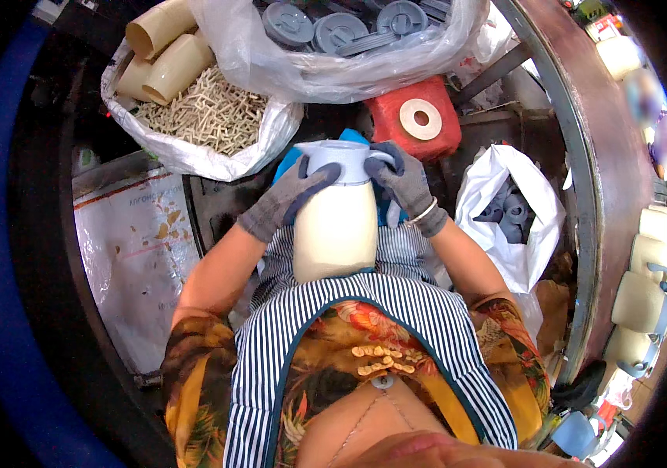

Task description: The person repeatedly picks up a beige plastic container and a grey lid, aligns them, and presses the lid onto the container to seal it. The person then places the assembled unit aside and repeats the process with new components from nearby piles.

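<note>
A cream jug (335,226) with a grey-blue collar (341,162), a spout on the left and a handle on the right, rests in my lap against the striped apron. My left hand (296,191), in a grey knit glove, is wrapped round the left side of the collar, its thumb lying across the front. On the other side my right hand (403,183), gloved the same way, has its fingers closed round the handle (380,160). Bright blue material (355,136) shows behind the jug. The jug's base is partly hidden by the apron.
Ahead stand a sack (185,160) of short beige sticks and cream tubes, and a clear bag (310,82) of grey lids. A red-wrapped bundle (396,101) bears a pale ring. Right are a white bag (497,253) of grey parts and a bench (595,156) with several jugs (638,300).
</note>
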{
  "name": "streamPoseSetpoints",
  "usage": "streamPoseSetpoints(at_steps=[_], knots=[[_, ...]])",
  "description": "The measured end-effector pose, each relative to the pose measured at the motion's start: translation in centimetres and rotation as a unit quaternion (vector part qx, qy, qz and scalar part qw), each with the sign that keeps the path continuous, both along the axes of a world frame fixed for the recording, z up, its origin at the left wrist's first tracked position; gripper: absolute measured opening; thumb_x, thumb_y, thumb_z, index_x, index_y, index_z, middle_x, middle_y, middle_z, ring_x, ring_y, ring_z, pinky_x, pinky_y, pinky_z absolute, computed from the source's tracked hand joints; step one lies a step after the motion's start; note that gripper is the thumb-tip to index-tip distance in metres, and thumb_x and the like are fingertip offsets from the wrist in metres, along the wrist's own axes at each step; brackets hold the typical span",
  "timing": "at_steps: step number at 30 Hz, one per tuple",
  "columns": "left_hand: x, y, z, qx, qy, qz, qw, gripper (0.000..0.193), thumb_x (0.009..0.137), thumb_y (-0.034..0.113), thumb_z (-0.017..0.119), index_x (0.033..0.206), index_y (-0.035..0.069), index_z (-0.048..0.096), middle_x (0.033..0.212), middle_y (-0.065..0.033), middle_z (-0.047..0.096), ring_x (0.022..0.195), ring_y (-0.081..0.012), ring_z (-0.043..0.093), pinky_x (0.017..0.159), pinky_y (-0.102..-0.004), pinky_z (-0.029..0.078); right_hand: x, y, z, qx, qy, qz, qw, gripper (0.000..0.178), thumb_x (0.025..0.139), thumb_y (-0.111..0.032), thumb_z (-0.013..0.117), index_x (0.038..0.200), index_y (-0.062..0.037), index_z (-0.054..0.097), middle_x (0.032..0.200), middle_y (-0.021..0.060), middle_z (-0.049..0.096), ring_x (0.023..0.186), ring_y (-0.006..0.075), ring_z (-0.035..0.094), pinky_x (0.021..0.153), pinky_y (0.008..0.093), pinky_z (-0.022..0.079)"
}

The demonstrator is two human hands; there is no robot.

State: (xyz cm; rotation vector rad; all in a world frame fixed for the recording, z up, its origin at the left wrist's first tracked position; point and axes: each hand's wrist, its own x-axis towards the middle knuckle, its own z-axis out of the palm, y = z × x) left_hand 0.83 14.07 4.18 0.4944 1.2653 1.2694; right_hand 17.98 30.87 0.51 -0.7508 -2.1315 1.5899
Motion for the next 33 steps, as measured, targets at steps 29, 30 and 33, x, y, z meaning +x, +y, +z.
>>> streamPoseSetpoints(at_steps=[29,30,33], knots=[[1.6,22.0,-4.1,0.327,0.505,0.065,0.796,0.112,0.059,0.052,0.086,0.144,0.003,0.033,0.134,-0.0204,0.050,0.123,-0.0367,0.051,0.106,-0.0445,0.040,6.1,11.5,21.6,0.665,0.239,-0.214,0.674,0.027,0.096,-0.015,0.053,0.116,0.0012,0.062,0.105,0.0118,0.065,0.090,0.0189,0.060,0.082,0.0333,0.048],[1.9,22.1,-3.9,0.341,0.485,0.069,0.802,0.112,0.058,0.053,0.087,0.144,0.003,0.033,0.134,-0.0210,0.050,0.124,-0.0372,0.050,0.107,-0.0446,0.040,4.2,12.0,19.2,0.669,0.140,-0.187,0.706,0.028,0.097,-0.016,0.052,0.117,0.0013,0.062,0.106,0.0122,0.065,0.092,0.0194,0.060,0.083,0.0337,0.048],[1.1,20.6,-3.2,0.296,0.578,0.005,0.760,0.109,0.063,0.049,0.085,0.146,0.001,0.031,0.140,-0.0217,0.046,0.130,-0.0353,0.046,0.109,-0.0441,0.038,0.3,15.0,10.4,0.599,-0.130,-0.082,0.786,0.030,0.097,-0.017,0.052,0.118,0.0015,0.061,0.111,0.0132,0.064,0.098,0.0208,0.060,0.087,0.0348,0.047]])
